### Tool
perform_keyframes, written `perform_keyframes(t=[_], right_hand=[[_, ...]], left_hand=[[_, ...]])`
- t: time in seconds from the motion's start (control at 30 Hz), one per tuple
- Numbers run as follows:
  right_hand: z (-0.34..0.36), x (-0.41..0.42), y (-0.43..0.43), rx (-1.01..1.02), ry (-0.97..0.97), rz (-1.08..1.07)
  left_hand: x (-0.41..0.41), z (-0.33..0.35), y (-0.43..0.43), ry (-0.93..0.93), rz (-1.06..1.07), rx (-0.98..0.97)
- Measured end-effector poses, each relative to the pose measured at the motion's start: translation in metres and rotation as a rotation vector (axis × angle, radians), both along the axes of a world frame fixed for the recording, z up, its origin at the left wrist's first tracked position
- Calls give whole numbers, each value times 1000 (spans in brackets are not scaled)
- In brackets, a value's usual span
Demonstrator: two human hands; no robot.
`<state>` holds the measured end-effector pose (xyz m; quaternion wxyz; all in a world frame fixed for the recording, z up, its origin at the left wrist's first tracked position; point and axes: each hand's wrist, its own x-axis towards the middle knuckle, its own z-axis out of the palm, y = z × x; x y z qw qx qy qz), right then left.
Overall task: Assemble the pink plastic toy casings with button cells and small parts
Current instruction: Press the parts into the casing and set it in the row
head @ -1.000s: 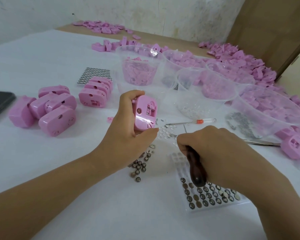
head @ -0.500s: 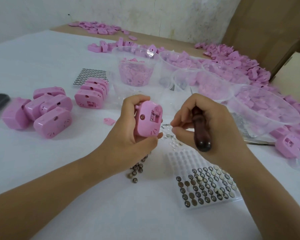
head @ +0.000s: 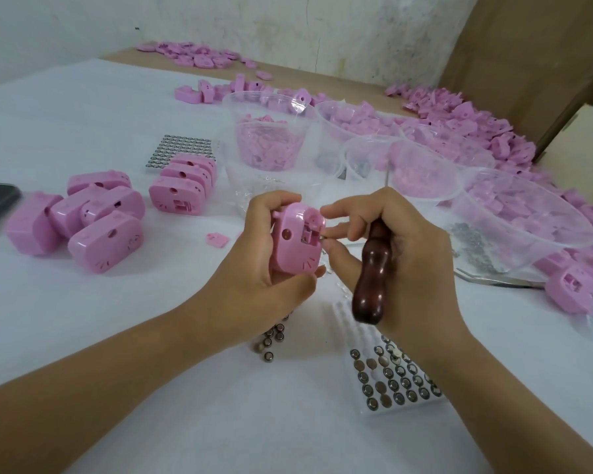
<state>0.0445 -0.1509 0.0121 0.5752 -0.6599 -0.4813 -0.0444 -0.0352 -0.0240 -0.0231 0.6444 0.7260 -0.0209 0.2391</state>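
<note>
Left hand [head: 254, 278] gripped pink casing [head: 295, 244]; right hand [head: 408, 254], wooden-handled tool [head: 370, 285] tucked under curled fingers, pinched small metal part [head: 324, 237] at casing's 3 o'clock. Likely seating it; next needs fine alignment.

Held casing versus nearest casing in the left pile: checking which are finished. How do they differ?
The held casing is gripped upright in the left hand; the pile casing lies on the table. The held casing's compartment gapes open; the pile casing's face shows none open. Both are pink with a round hole.

open: white cloth [head: 100, 336] near-left | blocked: bowls [head: 235, 111] ahead, casings [head: 105, 246] left, cell tray [head: 401, 409] right
</note>
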Motion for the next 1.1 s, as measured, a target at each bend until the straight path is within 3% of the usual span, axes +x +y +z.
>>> perform_keyframes(t=[0.27,0.5,0.6,0.7,0.77,0.83,0.93,1.1], right_hand=[[-3,-5,0,-136,-567,-212],[-6,-6,3,-226,-809,-242],[-9,-6,1,-155,-746,-206],[-3,-2,0,-54,-490,-214],[-2,5,-2,-110,-236,-116],[-4,10,-4,-290,-105,0],[-12,12,-5,-483,-143,65],[-13,4,1,-499,-231,111]], left_hand=[[2,-3,0,-14,14,34],[2,-1,0,-34,0,12],[1,1,3,-31,24,1],[1,2,5,-19,101,-42],[2,2,6,-33,159,-62],[3,3,7,-62,201,-65],[2,3,8,-86,220,-69],[3,4,8,-121,218,-96]])
